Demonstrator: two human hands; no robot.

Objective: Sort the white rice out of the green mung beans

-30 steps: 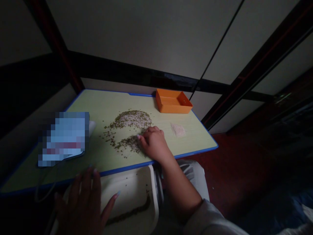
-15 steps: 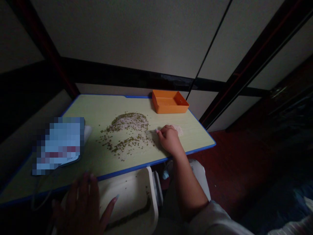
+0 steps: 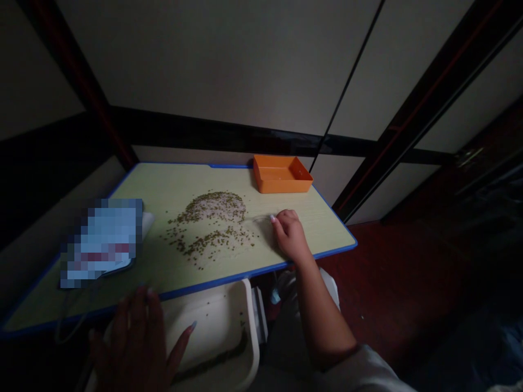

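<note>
My right hand (image 3: 288, 231) is closed around a thin, pale, spoon-like tool (image 3: 261, 218), held low over the table and pointing left; its exact kind is unclear. Left of it lies a mound of small green beans mixed with white grains (image 3: 218, 207), like rice. A looser spread of the same mix (image 3: 216, 242) is in front of the mound. My left hand (image 3: 137, 337), dark and palm down, has its fingers spread and thumb apart at the white bin (image 3: 255, 326). A band of green beans (image 3: 220, 358) runs along the bin's floor.
The yellow table (image 3: 171, 177) has a blue rim. At its far right edge stands an orange box (image 3: 285, 187). A device with a blurred-out screen (image 3: 106, 239) rests at the left, a cable (image 3: 61, 326) hanging near it. Cabinet panels (image 3: 229, 65) rise behind.
My right hand has drawn slightly right, and the tool with it. The pale grain patch seen beside that hand before no longer shows. My left hand stays at the bin.
</note>
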